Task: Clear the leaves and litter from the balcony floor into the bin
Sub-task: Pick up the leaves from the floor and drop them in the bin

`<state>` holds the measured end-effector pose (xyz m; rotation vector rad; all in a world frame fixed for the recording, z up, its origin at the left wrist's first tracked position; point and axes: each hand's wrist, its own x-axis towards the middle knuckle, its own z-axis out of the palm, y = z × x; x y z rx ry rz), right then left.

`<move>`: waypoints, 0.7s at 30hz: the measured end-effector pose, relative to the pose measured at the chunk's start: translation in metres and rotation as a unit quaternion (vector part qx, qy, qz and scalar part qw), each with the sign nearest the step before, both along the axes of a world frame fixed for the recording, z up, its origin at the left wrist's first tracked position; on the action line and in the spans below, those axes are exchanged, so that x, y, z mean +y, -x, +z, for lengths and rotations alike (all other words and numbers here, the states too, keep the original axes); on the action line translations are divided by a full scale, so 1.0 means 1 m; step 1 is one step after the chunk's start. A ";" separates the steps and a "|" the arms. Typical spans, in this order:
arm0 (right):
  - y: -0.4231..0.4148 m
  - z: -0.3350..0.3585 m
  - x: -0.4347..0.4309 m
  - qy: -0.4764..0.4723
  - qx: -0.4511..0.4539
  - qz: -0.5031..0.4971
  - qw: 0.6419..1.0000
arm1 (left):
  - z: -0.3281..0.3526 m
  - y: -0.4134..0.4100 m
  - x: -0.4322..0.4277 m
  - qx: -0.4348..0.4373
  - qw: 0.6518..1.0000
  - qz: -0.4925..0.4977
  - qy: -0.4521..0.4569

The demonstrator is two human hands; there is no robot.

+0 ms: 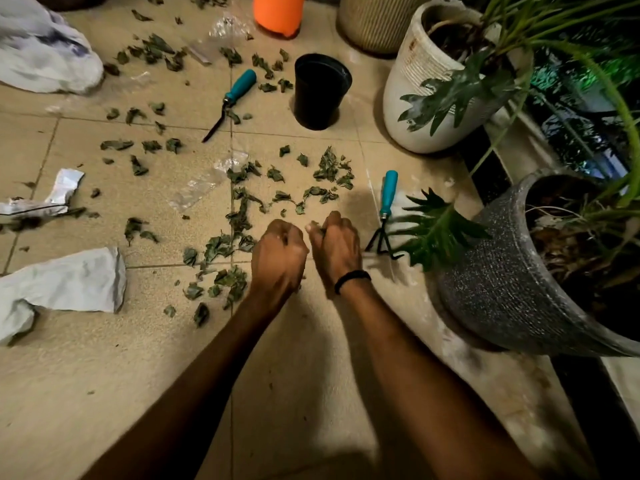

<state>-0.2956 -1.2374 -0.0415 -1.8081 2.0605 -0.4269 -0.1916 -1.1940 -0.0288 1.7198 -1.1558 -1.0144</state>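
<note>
Dry green leaves [239, 216] lie scattered over the beige tiled floor [311, 358], thickest in the middle. Among them are clear plastic wrappers [204, 181] and crumpled paper [62, 289]. Both of my hands hover side by side just above the tiles. My left hand [277, 252] is curled into a fist, and little of what it grips shows. My right hand [336, 244], with a black band on its wrist, is curled round a bit of leaf that peeks out by the thumb. A black plastic pot [320, 91] stands open farther back.
A teal-handled trowel [230, 102] and a teal-handled hand rake [384, 216] lie on the floor. A white planter [426, 81] and a dark speckled planter [502, 292] stand at the right. An orange container [277, 12] is at the back, a white bag [45, 53] at top left.
</note>
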 end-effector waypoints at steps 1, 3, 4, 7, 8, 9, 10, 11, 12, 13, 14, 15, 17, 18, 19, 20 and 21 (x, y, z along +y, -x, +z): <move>0.001 -0.009 0.000 0.013 -0.014 -0.004 1.000 | -0.001 -0.002 -0.012 -0.036 0.999 -0.009 0.010; 0.009 -0.017 0.004 0.022 -0.067 -0.029 0.997 | -0.008 -0.004 -0.038 -0.128 0.989 -0.047 0.059; 0.013 -0.019 0.005 0.033 -0.102 -0.048 0.993 | -0.014 -0.004 -0.053 -0.180 0.977 -0.075 0.088; 0.022 -0.012 0.005 0.009 -0.220 -0.115 0.969 | -0.030 -0.001 -0.092 -0.321 0.931 -0.138 0.108; 0.028 -0.012 0.002 -0.005 -0.266 -0.143 0.953 | -0.035 0.001 -0.104 -0.357 0.916 -0.149 0.107; 0.031 -0.011 -0.002 -0.024 -0.289 -0.172 0.941 | -0.040 0.003 -0.113 -0.386 0.902 -0.161 0.106; 0.035 -0.011 -0.005 -0.034 -0.298 -0.200 0.933 | -0.042 0.005 -0.120 -0.416 0.885 -0.177 0.112; 0.040 -0.012 -0.009 -0.039 -0.295 -0.208 0.932 | -0.045 0.009 -0.128 -0.443 0.867 -0.197 0.113; 0.044 -0.014 -0.013 -0.025 -0.290 -0.206 0.934 | -0.047 0.011 -0.133 -0.466 0.851 -0.213 0.116; 0.045 -0.013 -0.016 -0.013 -0.290 -0.206 0.934 | -0.048 0.012 -0.136 -0.483 0.838 -0.225 0.117; 0.045 -0.011 -0.018 -0.006 -0.276 -0.201 0.940 | -0.050 0.013 -0.139 -0.496 0.829 -0.231 0.115; 0.043 -0.007 -0.021 0.000 -0.249 -0.195 0.949 | -0.051 0.014 -0.139 -0.501 0.827 -0.234 0.106; 0.038 -0.004 -0.025 0.008 -0.218 -0.182 0.959 | -0.052 0.017 -0.138 -0.491 0.835 -0.233 0.082; 0.036 -0.005 -0.025 0.012 -0.207 -0.178 0.962 | -0.053 0.017 -0.135 -0.477 0.845 -0.228 0.084; 0.034 -0.004 -0.025 0.014 -0.200 -0.178 0.963 | -0.052 0.017 -0.132 -0.449 0.861 -0.218 0.098; 0.033 -0.006 -0.025 0.015 -0.190 -0.173 0.966 | -0.050 0.015 -0.127 -0.407 0.883 -0.200 0.121; 0.030 -0.006 -0.024 0.008 -0.175 -0.165 0.971 | -0.043 0.011 -0.119 -0.349 0.909 -0.177 0.145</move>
